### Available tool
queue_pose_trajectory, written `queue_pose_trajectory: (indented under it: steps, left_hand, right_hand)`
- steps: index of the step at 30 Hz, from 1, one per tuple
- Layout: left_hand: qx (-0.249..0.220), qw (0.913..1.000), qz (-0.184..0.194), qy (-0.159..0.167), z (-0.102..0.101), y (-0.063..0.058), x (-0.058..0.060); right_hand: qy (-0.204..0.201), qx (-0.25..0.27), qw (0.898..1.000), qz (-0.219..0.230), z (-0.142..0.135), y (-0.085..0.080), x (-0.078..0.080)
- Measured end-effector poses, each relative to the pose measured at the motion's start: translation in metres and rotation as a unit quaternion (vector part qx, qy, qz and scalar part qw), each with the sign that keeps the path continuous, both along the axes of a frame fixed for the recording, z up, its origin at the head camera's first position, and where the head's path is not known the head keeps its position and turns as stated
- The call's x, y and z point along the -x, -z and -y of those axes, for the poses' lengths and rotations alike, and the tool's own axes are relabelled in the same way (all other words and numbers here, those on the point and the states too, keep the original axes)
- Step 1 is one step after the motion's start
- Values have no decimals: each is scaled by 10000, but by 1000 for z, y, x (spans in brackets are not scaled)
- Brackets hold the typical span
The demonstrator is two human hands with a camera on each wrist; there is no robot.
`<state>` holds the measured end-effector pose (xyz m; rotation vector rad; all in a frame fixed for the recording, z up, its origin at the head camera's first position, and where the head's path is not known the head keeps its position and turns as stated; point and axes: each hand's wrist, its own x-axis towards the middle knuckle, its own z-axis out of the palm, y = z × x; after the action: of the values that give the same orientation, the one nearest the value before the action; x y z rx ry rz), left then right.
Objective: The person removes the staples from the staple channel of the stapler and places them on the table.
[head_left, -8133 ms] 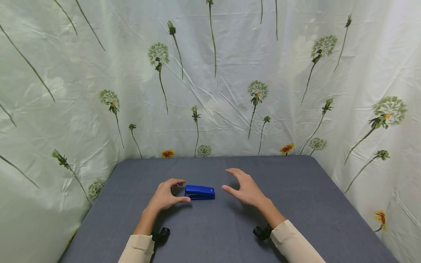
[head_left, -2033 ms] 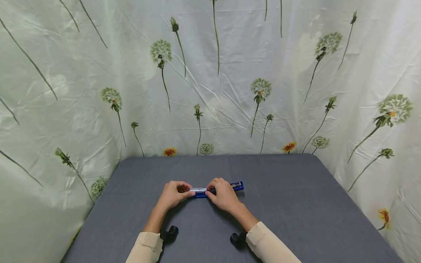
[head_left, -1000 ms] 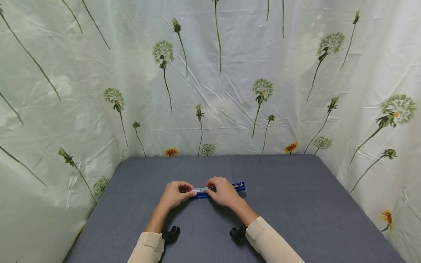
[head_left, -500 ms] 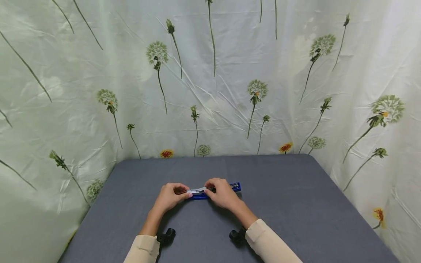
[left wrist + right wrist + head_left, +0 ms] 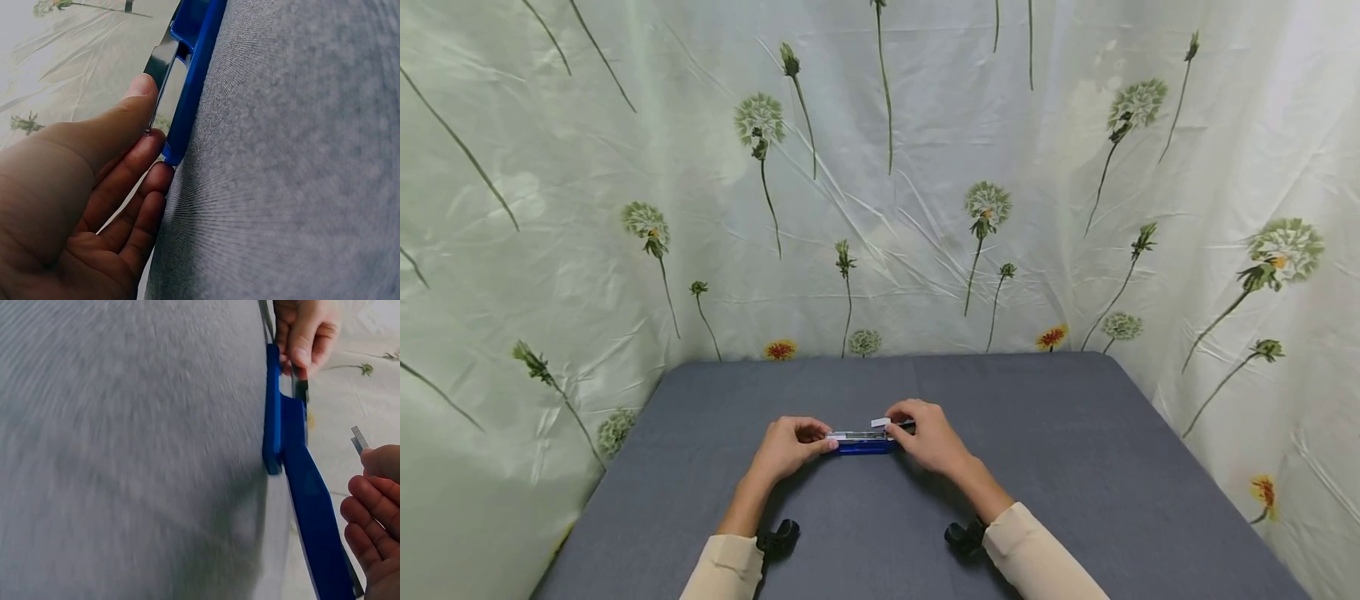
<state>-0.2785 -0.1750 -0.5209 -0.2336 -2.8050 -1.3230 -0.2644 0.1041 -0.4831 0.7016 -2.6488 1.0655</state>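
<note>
The opened stapler lies on the table, its long axis running left to right. Your left hand, nearer, pinches its left end; your right hand pinches a staple strip just above, clear of it.

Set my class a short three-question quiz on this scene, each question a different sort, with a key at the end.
1. True or false: the blue cover of the stapler is swung back off its metal rail.
2. Short answer: what does the right hand pinch?
3. Multiple choice: the left hand is A) gripping the blue cover, B) holding the end of the metal rail, C) out of view.

Key: 1. True. 2. A small silvery strip, probably staples. 3. B.
</note>
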Motion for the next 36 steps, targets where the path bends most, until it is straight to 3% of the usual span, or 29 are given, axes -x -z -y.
queue_pose_trajectory:
  steps: [18,36]
  left_hand:
    - [-26,10000,29,-4,0,0,0]
    - [-23,10000,44,-21,-1,-3,-1]
  right_hand:
    - [227,476,9986,26,-65,-7,0]
    - [785,419,9959,-147,-112,-1,-3]
